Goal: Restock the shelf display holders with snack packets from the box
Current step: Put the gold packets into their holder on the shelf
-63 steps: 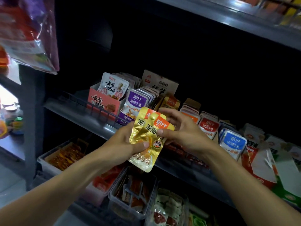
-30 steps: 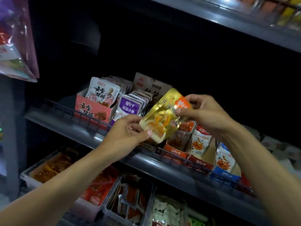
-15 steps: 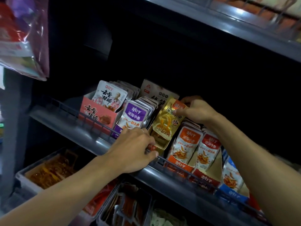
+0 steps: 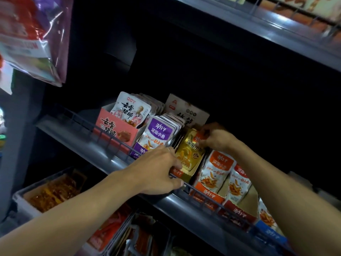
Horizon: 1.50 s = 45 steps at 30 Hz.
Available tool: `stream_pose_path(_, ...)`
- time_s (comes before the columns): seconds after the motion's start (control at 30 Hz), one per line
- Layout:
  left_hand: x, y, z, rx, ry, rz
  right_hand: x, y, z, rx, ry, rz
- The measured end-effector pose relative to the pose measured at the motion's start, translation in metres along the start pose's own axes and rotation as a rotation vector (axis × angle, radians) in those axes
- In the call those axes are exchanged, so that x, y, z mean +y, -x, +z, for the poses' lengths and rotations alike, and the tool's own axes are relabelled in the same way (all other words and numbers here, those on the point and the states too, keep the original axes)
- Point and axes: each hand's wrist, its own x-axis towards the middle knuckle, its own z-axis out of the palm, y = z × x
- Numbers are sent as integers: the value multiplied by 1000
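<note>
Right hand (image 4: 215,138): pinches the top edge of the gold packet (image 4: 191,154)
Gold packet: upright in its holder, wedged between the purple packets (image 4: 158,133) and orange packets (image 4: 215,170)
Left hand (image 4: 156,172): fingers curled over the wire rail (image 4: 114,143) at the holder's front
Room: dark open space above the packets, under the upper shelf (image 4: 258,24)
Below: clear bins (image 4: 24,198) of snacks

gold packet (image 4: 191,151) with orange top corner, purple-and-white packets (image 4: 158,134) beside it, orange-and-white packets (image 4: 215,170), pink box (image 4: 114,129) with dark lettering, blue holder (image 4: 271,232) near shelf's right edge, grey shelf (image 4: 103,154)
</note>
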Motion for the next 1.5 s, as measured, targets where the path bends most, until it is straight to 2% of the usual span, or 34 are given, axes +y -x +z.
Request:
stream_pose_path(0.27, -3, 1, 4, 32, 85, -11, -7, -5, 3, -42, 30, -51)
stream_pose_path(0.5, -3, 2, 3, 25, 81, -17, 2, -24, 5, 57, 125, -10)
stream_pose_path(0.8, -5, 0, 3, 26, 104, -3, 1, -23, 5, 147, 187, -87)
stream_pose_path(0.97, -4, 3, -1, 35, 125, -7, -12, 7, -3, 186, 101, -194)
stream_pose_path(1.2, -2, 27, -14, 130, 42, -74, -37, 67, -9, 242, 65, -309)
stream_pose_path(1.5, -17, 95, -12, 63, -59, -92, -62, 144, 38, 194, -25, -390)
